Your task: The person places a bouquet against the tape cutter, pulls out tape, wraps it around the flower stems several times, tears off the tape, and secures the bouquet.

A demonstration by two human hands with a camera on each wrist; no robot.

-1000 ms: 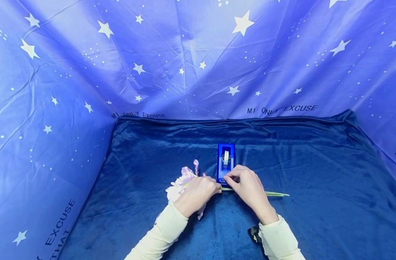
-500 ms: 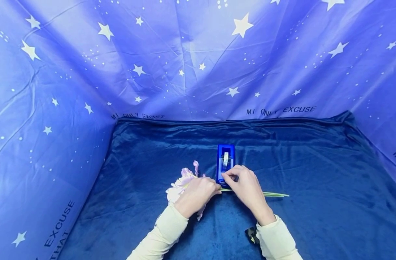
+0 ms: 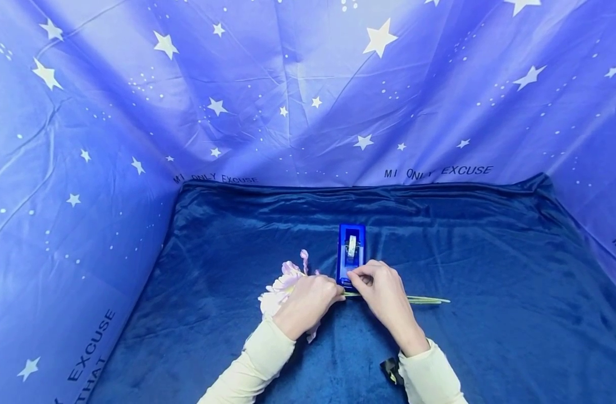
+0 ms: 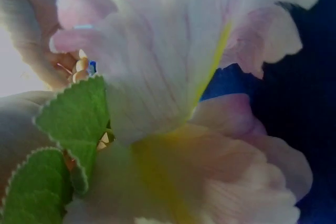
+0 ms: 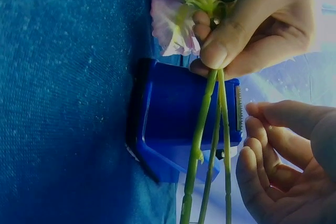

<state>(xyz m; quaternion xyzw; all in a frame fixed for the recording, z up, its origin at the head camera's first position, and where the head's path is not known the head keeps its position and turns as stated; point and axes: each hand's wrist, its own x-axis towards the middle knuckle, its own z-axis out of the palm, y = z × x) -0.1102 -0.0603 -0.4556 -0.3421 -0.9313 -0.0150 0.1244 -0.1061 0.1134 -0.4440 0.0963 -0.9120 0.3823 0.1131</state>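
Note:
My left hand (image 3: 310,297) grips the stems of the pale pink-and-white flowers (image 3: 277,294) just below the blooms. In the right wrist view, the thumb presses the green stems (image 5: 202,140) against the fingers. They run sideways in front of the blue tape dispenser (image 3: 352,230) and pass under my right hand (image 3: 383,289). My right thumb and index fingertip pinch at the tape's end beside the toothed cutter (image 5: 239,108); the clear tape between them is hardly visible. The tape roll (image 3: 352,247) sits in the dispenser. Petals (image 4: 152,66) and toothed green leaves (image 4: 79,114) fill the left wrist view.
Dark blue velvety cloth (image 3: 237,224) covers the table. Purple-blue curtains (image 3: 287,73) with white stars rise behind and along both sides. A small black object (image 3: 390,370) shows at the right sleeve's cuff.
My right fingertips have shifted only slightly at the dispenser's near end, and the right forearm has drawn a little to the left. The left hand keeps its grip on the stems.

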